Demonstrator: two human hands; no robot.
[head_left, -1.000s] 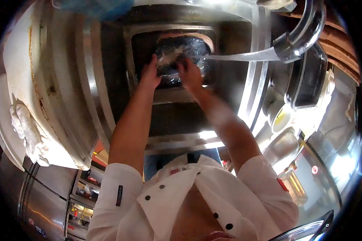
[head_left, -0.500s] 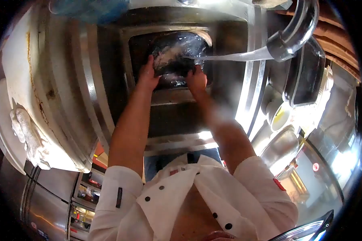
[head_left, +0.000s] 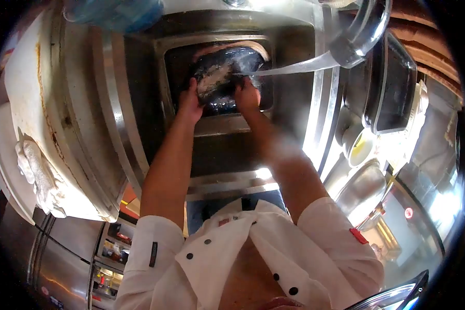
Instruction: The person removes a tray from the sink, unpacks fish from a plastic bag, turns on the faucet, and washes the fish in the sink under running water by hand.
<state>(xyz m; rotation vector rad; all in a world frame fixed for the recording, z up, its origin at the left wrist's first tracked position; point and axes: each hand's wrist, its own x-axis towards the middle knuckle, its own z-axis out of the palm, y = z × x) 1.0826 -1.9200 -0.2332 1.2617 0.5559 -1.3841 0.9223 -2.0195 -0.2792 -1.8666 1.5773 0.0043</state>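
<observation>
In the sink (head_left: 294,103) stands a rectangular dark tray (head_left: 176,62) with a metal rim. Over it is a dark, wet, shiny thing with a pale streaked patch (head_left: 214,77); its exact kind I cannot make out. My left hand (head_left: 191,107) grips its left edge, thumb on top and the other fingers mostly hidden. My right hand (head_left: 248,97) is closed at its near right side, fingertips hidden. A stream of water (head_left: 299,67) runs from the faucet (head_left: 352,49) at the right onto the thing, close to my right hand. A pale curved strip (head_left: 256,47) shows along the far edge.
At the right stand a dark deep pan (head_left: 392,88), a white bowl (head_left: 360,147) and a metal container (head_left: 361,188). A white cloth (head_left: 36,175) lies on the pale worktop (head_left: 62,170) at the left. Something bluish and see-through (head_left: 119,13) is at the far left.
The dark thing has shifted and tilted in my hands, showing more of the pale strip behind it. My right hand has moved slightly left. The faucet appears a little further left, with water still running.
</observation>
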